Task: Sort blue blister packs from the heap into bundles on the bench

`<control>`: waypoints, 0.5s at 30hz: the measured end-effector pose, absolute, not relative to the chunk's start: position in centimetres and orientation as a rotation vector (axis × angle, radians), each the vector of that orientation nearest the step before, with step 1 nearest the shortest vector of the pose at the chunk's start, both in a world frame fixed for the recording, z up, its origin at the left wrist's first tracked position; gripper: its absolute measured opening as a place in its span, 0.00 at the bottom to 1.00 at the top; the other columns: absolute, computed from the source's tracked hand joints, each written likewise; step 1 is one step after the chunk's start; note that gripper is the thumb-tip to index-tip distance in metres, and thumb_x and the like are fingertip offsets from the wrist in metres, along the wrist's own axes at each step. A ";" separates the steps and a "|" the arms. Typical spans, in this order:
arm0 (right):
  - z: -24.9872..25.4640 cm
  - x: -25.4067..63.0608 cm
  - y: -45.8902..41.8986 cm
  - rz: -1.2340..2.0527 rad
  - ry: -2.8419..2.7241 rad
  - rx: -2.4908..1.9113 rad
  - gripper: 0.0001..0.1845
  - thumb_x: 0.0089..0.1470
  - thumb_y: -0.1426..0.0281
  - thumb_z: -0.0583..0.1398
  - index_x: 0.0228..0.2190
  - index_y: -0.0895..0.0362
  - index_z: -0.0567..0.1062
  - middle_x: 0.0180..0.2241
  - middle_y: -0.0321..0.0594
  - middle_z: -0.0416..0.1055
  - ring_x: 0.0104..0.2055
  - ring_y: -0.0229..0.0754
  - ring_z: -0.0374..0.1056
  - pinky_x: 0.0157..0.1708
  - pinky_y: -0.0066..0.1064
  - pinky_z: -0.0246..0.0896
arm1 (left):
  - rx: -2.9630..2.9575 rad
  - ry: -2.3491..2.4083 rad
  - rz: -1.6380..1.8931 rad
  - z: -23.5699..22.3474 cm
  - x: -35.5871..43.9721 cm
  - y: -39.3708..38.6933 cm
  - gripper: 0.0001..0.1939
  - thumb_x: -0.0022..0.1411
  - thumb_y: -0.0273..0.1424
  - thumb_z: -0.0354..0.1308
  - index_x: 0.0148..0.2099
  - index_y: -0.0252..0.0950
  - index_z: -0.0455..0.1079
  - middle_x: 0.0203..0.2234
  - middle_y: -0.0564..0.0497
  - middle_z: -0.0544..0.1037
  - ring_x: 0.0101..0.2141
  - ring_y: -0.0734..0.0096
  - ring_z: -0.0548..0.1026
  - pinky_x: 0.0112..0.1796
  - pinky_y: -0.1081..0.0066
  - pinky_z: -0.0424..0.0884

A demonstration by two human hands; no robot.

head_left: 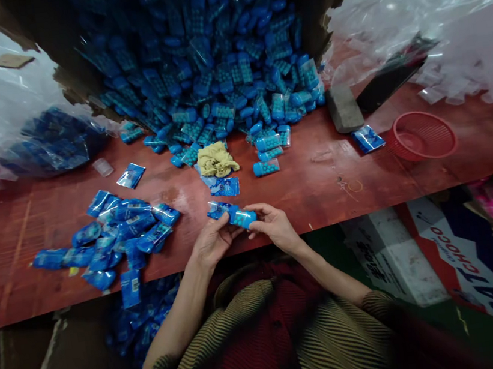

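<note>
Near the table's front edge, my left hand [213, 238] is closed on a blue printed wrapper [221, 209]. My right hand [276, 226] pinches the capped end of a small clear bottle with blue balls [244, 217]. The bottle's other end meets the wrapper; how far inside it sits I cannot tell. Just beyond the hands lie flat blue wrappers [227, 187] and a crumpled yellow cloth [216, 160]. To the left is a pile of wrapped bottles [118, 228]. More bare bottles [267, 168] lie beyond my right hand.
A torn cardboard box [323, 23] spills a large heap of blue bottles [214, 80] at the back. On the right are a grey block [344, 110] and a red basket [422, 136]. A plastic bag of blue packets [54, 143] stands left. Cartons [397, 261] sit below the table.
</note>
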State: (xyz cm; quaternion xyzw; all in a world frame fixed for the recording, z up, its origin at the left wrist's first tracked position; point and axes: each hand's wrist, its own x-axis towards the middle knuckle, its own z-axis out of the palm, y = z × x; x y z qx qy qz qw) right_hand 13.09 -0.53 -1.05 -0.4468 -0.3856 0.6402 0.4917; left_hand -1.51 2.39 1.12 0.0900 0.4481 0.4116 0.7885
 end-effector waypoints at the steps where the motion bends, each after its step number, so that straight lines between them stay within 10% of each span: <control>1: -1.2 13.0 -0.6 1.595 -0.879 -1.083 0.19 0.42 0.67 0.66 0.39 0.54 0.74 0.34 0.36 0.72 0.28 0.35 0.68 0.23 0.28 0.71 | 0.195 0.966 0.885 1.2 -1.5 2.4 0.06 0.52 0.24 0.62 0.34 0.33 0.69 0.30 0.49 0.79 0.32 0.68 0.78 0.36 0.67 0.74; 15: -1.3 11.9 -0.1 1.585 -0.592 -1.058 0.21 0.37 0.70 0.68 0.35 0.56 0.69 0.27 0.29 0.71 0.25 0.31 0.69 0.23 0.24 0.72 | 0.285 0.913 1.014 1.1 0.5 1.0 0.11 0.47 0.31 0.68 0.30 0.32 0.69 0.24 0.53 0.75 0.25 0.76 0.71 0.28 0.75 0.68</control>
